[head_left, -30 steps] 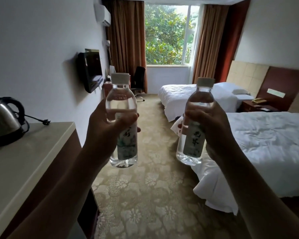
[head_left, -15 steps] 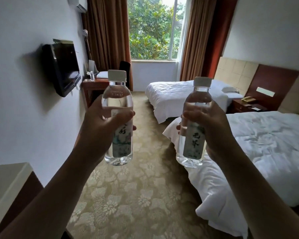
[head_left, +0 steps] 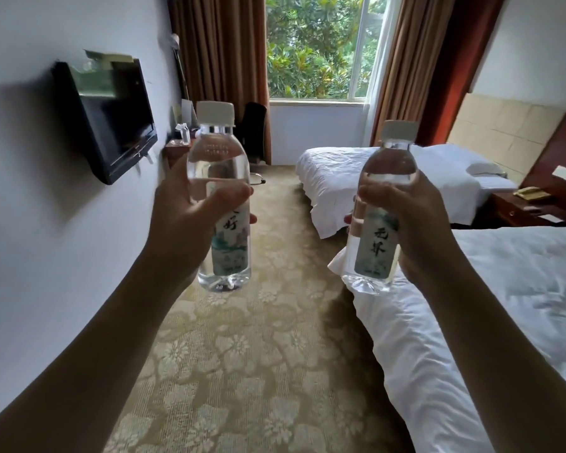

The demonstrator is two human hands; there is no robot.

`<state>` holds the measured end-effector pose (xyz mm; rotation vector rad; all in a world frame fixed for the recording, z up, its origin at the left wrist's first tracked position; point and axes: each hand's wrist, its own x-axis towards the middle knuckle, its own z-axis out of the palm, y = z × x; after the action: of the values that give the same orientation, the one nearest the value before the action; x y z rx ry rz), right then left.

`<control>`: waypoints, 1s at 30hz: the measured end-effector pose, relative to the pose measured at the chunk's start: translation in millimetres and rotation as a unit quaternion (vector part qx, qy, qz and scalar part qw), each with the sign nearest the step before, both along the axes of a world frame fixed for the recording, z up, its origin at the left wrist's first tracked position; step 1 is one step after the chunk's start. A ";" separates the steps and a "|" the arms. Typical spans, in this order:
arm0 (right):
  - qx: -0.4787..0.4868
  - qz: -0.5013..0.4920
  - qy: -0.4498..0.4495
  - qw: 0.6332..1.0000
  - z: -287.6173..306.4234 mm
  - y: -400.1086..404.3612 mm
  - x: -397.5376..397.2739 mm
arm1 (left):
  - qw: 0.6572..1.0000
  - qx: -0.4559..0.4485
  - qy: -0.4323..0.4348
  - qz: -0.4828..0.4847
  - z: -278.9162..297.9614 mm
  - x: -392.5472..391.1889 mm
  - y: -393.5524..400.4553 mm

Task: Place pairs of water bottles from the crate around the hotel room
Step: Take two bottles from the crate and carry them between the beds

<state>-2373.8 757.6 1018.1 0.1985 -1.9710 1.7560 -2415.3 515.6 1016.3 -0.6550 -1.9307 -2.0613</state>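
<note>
From my seat the biggest thing in view is the near bed (head_left: 504, 305), white sheets rumpled, filling the right side, with the patterned carpet (head_left: 242, 371) running up the middle toward the window (head_left: 314, 47) and its brown curtains (head_left: 223, 60). A second bed (head_left: 373, 178) lies further on, and between the two beds stands a dark nightstand (head_left: 533, 207) with a telephone (head_left: 530, 192) on it. On the left wall hangs a black television (head_left: 111, 119), tilted in the frame, and beyond it I see a desk (head_left: 177, 148) and a dark chair (head_left: 254, 132) by the window.

Both forearms reach forward and up from the bottom corners, roughly level and well apart. The left hand (head_left: 183, 217) grips the left bottle (head_left: 221, 197) around its middle: the thumb crosses the front just above the label, and fingertips show at the bottle's right edge. The bottle stands upright over the carpet, white cap on top, water nearly to the shoulder. The right hand (head_left: 415, 220) grips the right bottle (head_left: 378, 210) the same way, thumb across the front and fingertips peeping out on the left side. This bottle leans slightly, its base over the corner of the near bed. Neither bottle touches anything but the hand that holds it.
</note>
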 end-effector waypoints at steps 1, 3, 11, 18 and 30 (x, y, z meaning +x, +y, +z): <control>0.002 0.003 -0.002 1.000 1.5 5.4 -19.5 | 1.000 0.004 -0.002 0.002 -0.2 -16.7 5.3; 0.003 0.008 0.001 1.000 5.8 14.6 -58.3 | 1.000 0.014 -0.008 -0.003 1.6 -51.8 13.1; -0.001 0.012 -0.008 1.000 -6.2 40.6 -228.3 | 1.000 0.014 -0.028 0.000 -10.0 -220.6 28.8; -0.009 -0.002 -0.022 1.000 -14.8 43.1 -388.1 | 0.997 0.032 -0.052 -0.037 -19.1 -398.0 40.8; -0.068 -0.034 -0.034 0.997 -21.9 108.9 -622.6 | 0.989 0.044 -0.089 -0.109 -25.2 -666.0 107.7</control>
<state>-2996.4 866.5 996.2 0.0256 -1.8740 1.8671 -3081.3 623.3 991.1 -0.7103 -1.9211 -2.3990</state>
